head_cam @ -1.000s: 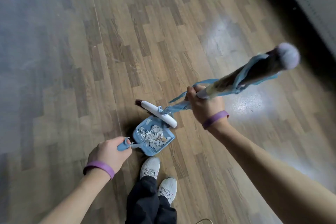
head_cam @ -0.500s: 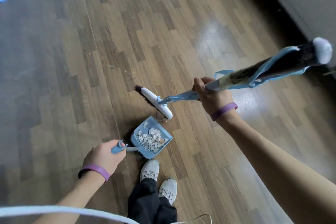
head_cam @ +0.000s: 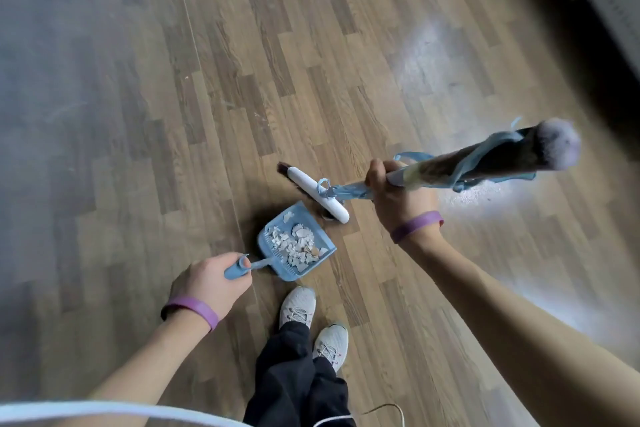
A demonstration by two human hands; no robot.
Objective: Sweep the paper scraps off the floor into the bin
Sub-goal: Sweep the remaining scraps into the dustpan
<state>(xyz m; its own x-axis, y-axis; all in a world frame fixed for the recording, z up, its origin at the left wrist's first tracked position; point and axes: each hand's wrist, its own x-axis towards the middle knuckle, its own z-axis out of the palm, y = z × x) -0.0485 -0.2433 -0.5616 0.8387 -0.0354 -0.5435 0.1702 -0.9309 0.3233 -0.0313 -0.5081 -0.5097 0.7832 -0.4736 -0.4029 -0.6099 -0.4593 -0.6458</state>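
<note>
Left hand (head_cam: 207,282) curled round the slim handle of the blue plastic dustpan (head_cam: 277,269) | right hand (head_cam: 398,198) gripping the ribbon-wrapped broom (head_cam: 317,192) pole, arm outstretched | I see torn white paper scraps (head_cam: 294,248) heaped in the pan, on wood-grain floor (head_cam: 311,62).

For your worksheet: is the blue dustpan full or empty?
Partly full: white paper scraps lie heaped inside the dustpan the left hand holds.

Reads as wood-grain laminate on the floor (head_cam: 311,45), smooth, with a soft sheen and one bright glare patch. Looks like smooth, matt blue plastic for the dustpan (head_cam: 292,273) and glossy white plastic for the broom head (head_cam: 311,189). Shows dull, torn white paper scraps (head_cam: 294,246), thin creased blue wrapping round the broom handle (head_cam: 450,168), and matt black cloth trousers (head_cam: 294,374).
</note>
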